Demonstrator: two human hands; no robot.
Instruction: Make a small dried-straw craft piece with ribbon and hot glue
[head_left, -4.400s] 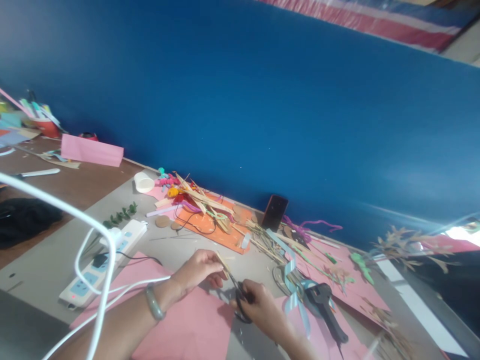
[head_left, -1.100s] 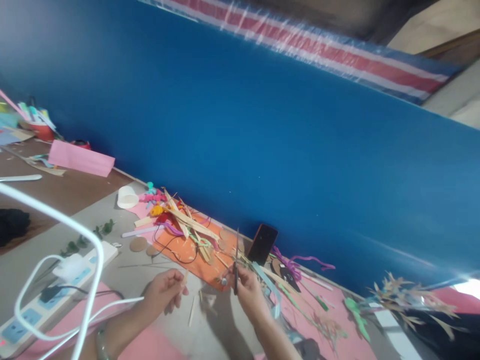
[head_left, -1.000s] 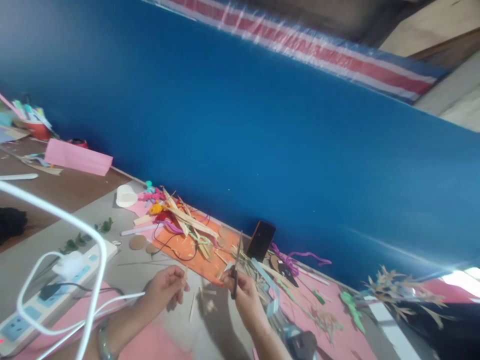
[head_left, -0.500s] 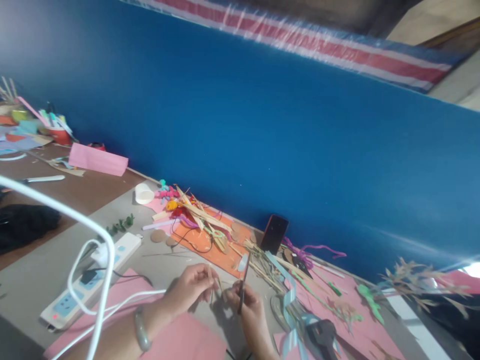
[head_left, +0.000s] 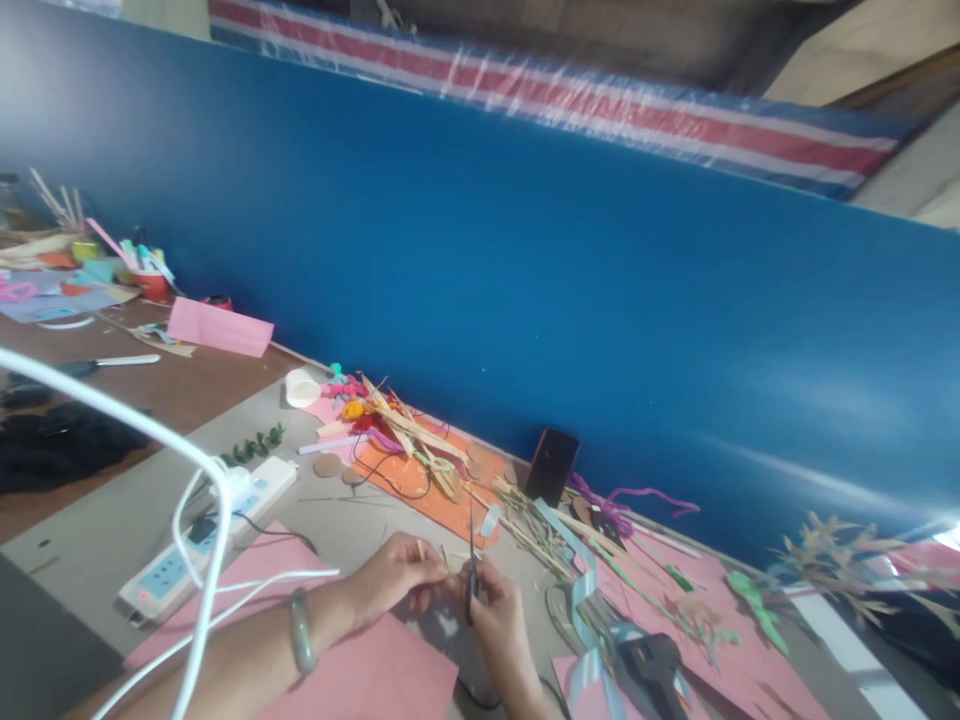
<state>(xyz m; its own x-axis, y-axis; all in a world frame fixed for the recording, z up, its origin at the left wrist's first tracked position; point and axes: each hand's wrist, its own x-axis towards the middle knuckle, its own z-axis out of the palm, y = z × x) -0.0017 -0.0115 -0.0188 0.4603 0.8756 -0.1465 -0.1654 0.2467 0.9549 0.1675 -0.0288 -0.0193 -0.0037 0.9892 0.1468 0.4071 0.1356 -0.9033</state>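
My left hand (head_left: 397, 578), with a green bangle on the wrist, pinches a thin tan straw strip (head_left: 442, 556) just above the grey table. My right hand (head_left: 499, 615) is closed on the handles of dark scissors (head_left: 471, 560), whose blades point up and away. The two hands almost touch over the edge of a pink paper sheet (head_left: 375, 680). I cannot see whether the blades meet the strip.
A white power strip (head_left: 210, 535) with white cables lies at the left. An orange sheet (head_left: 420, 485) piled with straw and pipe cleaners, a dark phone (head_left: 551, 466) leaning on the blue board, a black glue gun (head_left: 656, 665) and blue ribbon lie nearby.
The view has shifted. My hands have drawn close together, nearer to me over the pink sheet, and the scissors still point upward in my right hand.
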